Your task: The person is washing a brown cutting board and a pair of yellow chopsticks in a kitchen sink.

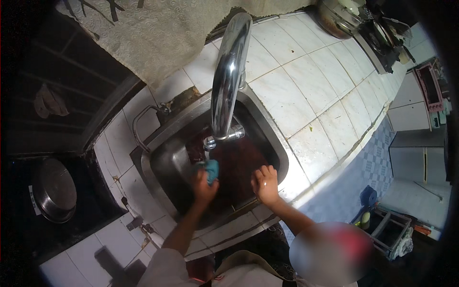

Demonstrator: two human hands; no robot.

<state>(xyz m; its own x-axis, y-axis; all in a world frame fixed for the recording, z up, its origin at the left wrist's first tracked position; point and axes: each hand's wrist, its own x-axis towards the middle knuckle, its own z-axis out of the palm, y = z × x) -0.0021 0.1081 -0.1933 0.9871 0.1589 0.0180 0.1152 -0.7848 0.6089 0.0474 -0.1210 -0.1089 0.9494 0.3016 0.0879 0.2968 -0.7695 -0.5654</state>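
Observation:
A metal sink basin (172, 158) lies below me, with dark reddish water or a reddish surface inside; which one is unclear. My left hand (206, 188) grips a teal cloth or sponge (212, 170) over the basin, beneath the faucet's outlet. At the basin's near right side is my right hand (265, 183), its fingers bent and a white fleck on its back. Whether those fingers hold anything is hidden. A large chrome faucet (229, 75) arches over the sink, and water appears to fall from its outlet near my left hand.
White tiles (308, 89) surround the sink. A curved metal rail (136, 125) rises at its left edge. A metal pan (57, 186) stands on a dark surface at left. A pot (333, 21) and a stove (376, 50) are at back right. Cloth (143, 39) hangs behind.

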